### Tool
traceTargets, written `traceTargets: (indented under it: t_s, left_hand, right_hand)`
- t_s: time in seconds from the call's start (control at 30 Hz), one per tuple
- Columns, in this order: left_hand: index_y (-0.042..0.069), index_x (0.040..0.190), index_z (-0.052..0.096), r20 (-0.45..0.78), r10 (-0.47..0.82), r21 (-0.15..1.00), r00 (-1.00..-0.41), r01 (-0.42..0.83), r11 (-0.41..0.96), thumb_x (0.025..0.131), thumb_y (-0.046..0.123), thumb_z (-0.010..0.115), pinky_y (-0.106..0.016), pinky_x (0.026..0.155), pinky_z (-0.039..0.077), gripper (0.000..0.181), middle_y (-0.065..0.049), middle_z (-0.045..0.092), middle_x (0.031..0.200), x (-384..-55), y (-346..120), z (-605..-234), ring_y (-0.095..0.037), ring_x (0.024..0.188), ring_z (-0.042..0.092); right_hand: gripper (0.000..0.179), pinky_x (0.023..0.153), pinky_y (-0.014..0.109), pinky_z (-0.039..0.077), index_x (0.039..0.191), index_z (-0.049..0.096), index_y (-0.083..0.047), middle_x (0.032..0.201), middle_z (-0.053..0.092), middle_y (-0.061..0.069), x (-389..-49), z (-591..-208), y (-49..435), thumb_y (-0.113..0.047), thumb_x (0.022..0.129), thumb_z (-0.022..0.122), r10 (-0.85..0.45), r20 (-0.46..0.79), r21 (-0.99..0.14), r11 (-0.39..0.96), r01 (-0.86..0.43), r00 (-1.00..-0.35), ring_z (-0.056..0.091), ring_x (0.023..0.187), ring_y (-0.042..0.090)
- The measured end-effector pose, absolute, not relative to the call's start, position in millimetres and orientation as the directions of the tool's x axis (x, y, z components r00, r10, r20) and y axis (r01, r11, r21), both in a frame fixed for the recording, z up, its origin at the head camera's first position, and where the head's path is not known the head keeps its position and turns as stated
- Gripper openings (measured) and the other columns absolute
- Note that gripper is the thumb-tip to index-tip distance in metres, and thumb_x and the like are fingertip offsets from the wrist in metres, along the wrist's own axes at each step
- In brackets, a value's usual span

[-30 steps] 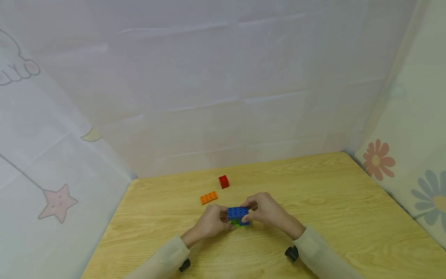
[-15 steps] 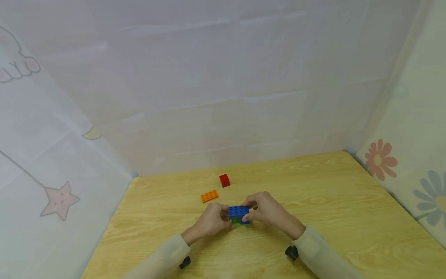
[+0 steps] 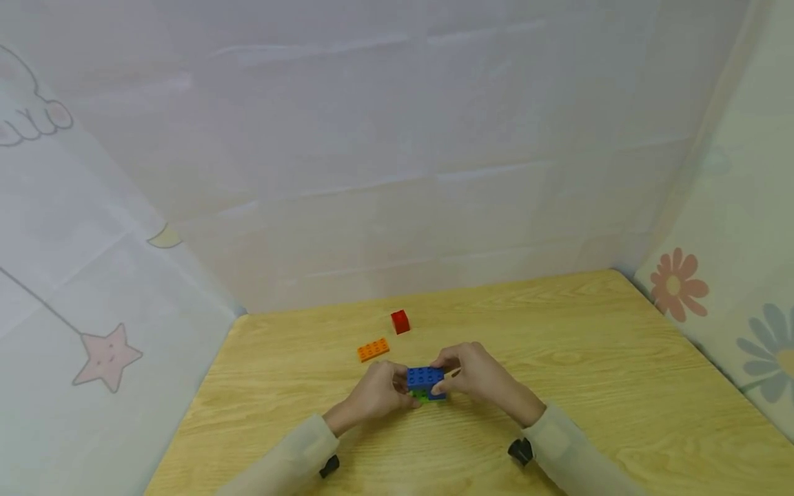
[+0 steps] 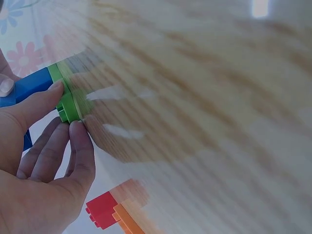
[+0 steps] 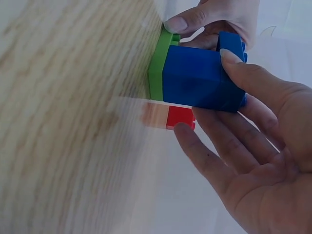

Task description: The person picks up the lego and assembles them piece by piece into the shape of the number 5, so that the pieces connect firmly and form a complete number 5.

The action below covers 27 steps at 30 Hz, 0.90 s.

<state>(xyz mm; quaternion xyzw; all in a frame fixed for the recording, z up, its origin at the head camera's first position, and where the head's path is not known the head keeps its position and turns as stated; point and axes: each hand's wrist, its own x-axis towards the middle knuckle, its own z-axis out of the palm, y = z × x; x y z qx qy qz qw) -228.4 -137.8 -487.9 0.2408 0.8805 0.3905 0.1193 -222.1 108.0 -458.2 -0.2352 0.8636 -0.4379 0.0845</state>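
Note:
A small stack of toy building bricks stands on the table between both hands. Its base is a flat green plate [image 4: 68,105]. On the plate's right part sits a lower blue brick [image 5: 187,75], and an upper blue brick [image 3: 424,376] lies across the top, overhanging to the left. My left hand [image 3: 376,393] pinches the green plate at its left end, thumb on the near side. With thumb and fingers, my right hand [image 3: 474,375] grips the blue bricks from the right. The fingers partly hide where the blue bricks meet.
Beyond the left hand an orange plate [image 3: 373,350] with studs lies flat on the wooden table [image 3: 558,331]. A red brick [image 3: 400,322] sits slightly farther back. Printed fabric walls [image 3: 397,172] enclose the table's back and sides.

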Motion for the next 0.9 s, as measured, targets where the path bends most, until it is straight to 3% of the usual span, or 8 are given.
traceTargets:
  t_s: [0.37,0.9]
  left_hand:
    - [0.011,0.101,0.080,-0.032,0.508,0.742,-0.861,0.320,0.590,0.083,0.019,0.091,-0.025,0.073,0.062,0.023,-0.002,0.081,0.093,-228.8,-136.4,-488.5,-0.007,0.082,0.073]
    - [0.010,0.099,0.080,-0.006,0.525,0.758,-0.851,0.338,0.557,0.082,0.018,0.092,-0.023,0.072,0.061,0.021,-0.004,0.082,0.093,-229.8,-140.3,-490.2,-0.007,0.082,0.074]
  right_hand:
    - [0.027,0.086,0.039,0.065,0.110,0.079,-0.012,0.109,0.081,0.005,-221.6,-462.3,108.9,-0.022,0.086,0.088,-0.465,0.072,-0.788,0.516,-0.336,-0.883,0.077,0.097,0.018]
    - [0.026,0.090,0.044,0.064,0.109,0.080,-0.015,0.110,0.081,0.004,-224.8,-458.9,108.9,-0.022,0.086,0.089,-0.489,0.026,-0.801,0.511,-0.311,-0.872,0.077,0.103,0.022]
